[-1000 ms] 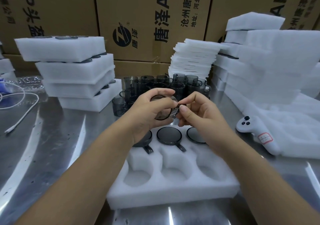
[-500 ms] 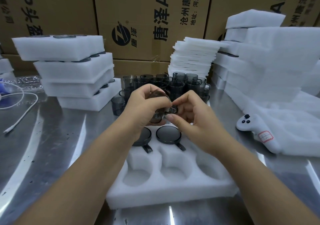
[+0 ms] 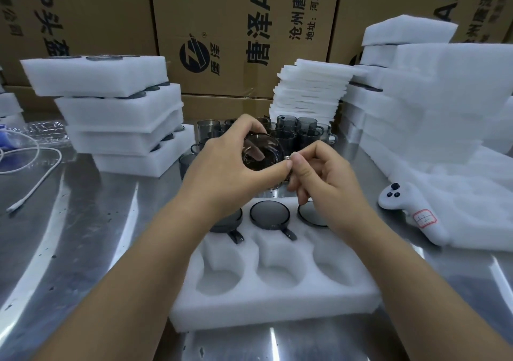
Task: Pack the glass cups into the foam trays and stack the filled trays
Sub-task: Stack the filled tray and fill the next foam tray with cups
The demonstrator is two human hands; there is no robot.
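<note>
Since half a second back: my right hand (image 3: 319,177) has lifted a little, uncovering the third seated cup (image 3: 312,216), and the held cup (image 3: 262,152) shows more of its round face.

Far left, a white cable (image 3: 33,183) lies on the steel table (image 3: 83,249). Behind it is a stack of filled trays (image 3: 111,102).

Centre: my left hand (image 3: 230,166) is curled round the smoky held cup, which is raised above the far edge of the foam tray (image 3: 272,308). The right hand pinches at the cup's handle side, fingers together. Three cups sit in the tray's far row, the left one partly under my wrist; the near row's three pockets are bare. Loose cups (image 3: 299,132) cluster beyond, before thin foam sheets (image 3: 311,88).

Right: a white controller (image 3: 410,213) lies on foam.
</note>
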